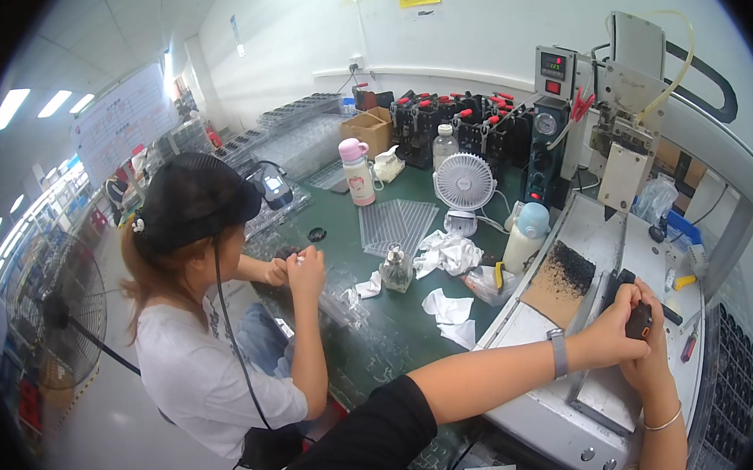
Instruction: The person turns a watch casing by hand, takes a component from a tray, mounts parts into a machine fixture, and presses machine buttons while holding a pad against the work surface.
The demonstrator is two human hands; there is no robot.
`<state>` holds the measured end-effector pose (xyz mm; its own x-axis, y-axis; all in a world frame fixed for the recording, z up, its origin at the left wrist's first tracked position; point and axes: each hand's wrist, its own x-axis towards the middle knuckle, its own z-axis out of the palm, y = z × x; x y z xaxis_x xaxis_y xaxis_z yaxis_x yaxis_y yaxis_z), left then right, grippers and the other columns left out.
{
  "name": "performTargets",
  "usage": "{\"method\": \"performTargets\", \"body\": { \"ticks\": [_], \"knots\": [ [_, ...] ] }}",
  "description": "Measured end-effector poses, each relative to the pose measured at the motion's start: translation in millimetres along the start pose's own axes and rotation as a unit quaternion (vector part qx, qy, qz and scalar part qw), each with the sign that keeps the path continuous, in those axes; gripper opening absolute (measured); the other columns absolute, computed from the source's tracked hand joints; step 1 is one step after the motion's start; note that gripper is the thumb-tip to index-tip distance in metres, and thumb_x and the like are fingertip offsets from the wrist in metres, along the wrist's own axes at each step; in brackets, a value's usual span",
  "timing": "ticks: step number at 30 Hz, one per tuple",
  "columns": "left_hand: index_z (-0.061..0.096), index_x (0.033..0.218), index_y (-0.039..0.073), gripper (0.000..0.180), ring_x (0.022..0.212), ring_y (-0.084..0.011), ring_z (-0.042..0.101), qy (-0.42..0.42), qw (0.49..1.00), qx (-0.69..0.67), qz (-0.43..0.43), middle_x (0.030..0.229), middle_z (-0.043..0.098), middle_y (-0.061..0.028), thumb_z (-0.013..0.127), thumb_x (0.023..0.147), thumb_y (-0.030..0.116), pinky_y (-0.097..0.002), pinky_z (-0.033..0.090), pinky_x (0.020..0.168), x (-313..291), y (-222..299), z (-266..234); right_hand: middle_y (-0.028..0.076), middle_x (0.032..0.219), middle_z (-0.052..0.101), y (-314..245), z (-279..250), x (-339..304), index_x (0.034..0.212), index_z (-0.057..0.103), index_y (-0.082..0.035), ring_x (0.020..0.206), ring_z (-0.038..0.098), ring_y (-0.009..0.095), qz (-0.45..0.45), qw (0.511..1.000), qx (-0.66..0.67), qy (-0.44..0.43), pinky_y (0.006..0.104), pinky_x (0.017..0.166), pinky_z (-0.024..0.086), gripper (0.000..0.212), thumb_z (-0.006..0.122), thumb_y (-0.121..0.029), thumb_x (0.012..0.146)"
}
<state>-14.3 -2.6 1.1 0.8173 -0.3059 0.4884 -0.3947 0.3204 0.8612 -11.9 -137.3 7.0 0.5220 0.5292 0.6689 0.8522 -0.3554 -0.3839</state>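
Over the white bed of a bench machine [510, 323], my left hand [616, 329] and my right hand [653, 355] meet with fingers closed around a small black part [639, 321] with an orange spot. My left wrist wears a grey-strapped watch [558, 352]. Just beyond my fingers, a black block [622, 278] sits on the bed; what they cover of it is hidden. Above and behind hangs the machine's dispensing head [623, 169], its dark tip pointing down. Left of my hands, a brown sheet [549, 301] bears a heap of black crumbs [571, 268].
At left, a person in a black cap [191, 200] handles a small item at the green table [342, 233]. Nearby are a white fan [465, 184], bottles [529, 233], crumpled tissues [449, 253] and a glass jar [396, 270]. Black parts fill trays [727, 373] at far right.
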Motion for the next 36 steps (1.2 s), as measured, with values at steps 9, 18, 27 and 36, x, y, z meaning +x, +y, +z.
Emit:
{"method": "performTargets", "body": {
  "ticks": [9, 18, 27, 36],
  "knots": [
    [0.028, 0.104, 0.007, 0.058, 0.096, -0.014, 0.035, -0.027, 0.998, -0.03, -0.044, 0.098, 0.034, -0.0062, 0.068, 0.062, 0.009, -0.0268, 0.035, 0.085, 0, 2, 0, 0.02, 0.134, 0.037, 0, 2, 0, 0.131, 0.027, -0.008, 0.117, 0.045, 0.035, 0.0, 1.0, -0.023, 0.022, 0.0389, 0.097, 0.037, 0.067, 0.062, -0.008, 0.074],
    [0.026, 0.102, 0.006, 0.059, 0.09, -0.0141, 0.035, 0.032, 0.999, -0.024, -0.03, 0.096, 0.032, -0.0068, 0.07, 0.063, 0.011, -0.0271, 0.038, 0.08, 0, -3, 2, 0.018, 0.12, 0.048, -3, -1, -1, 0.13, 0.03, -0.005, 0.107, 0.052, 0.034, 0.069, 0.998, -0.004, -0.004, 0.0371, 0.092, 0.04, 0.066, 0.061, -0.005, 0.071],
    [0.025, 0.099, 0.008, 0.057, 0.085, -0.0115, 0.037, 0.018, 0.998, -0.036, -0.05, 0.092, 0.033, -0.006, 0.069, 0.064, 0.01, -0.0247, 0.04, 0.074, -1, -5, -2, 0.017, 0.116, 0.05, -8, 1, 0, 0.129, 0.032, -0.004, 0.102, 0.054, 0.032, 0.083, 0.997, -0.002, -0.004, 0.0346, 0.088, 0.042, 0.065, 0.062, -0.007, 0.071],
    [0.022, 0.1, 0.007, 0.059, 0.087, -0.0117, 0.039, 0.011, 0.997, -0.043, -0.064, 0.093, 0.034, -0.0073, 0.07, 0.065, 0.009, -0.0256, 0.043, 0.073, 0, -4, -2, 0.016, 0.117, 0.049, -1, 1, -4, 0.128, 0.033, -0.004, 0.102, 0.053, 0.034, 0.072, 0.997, -0.015, -0.004, 0.0352, 0.088, 0.042, 0.067, 0.064, -0.007, 0.069]
  ]
}}
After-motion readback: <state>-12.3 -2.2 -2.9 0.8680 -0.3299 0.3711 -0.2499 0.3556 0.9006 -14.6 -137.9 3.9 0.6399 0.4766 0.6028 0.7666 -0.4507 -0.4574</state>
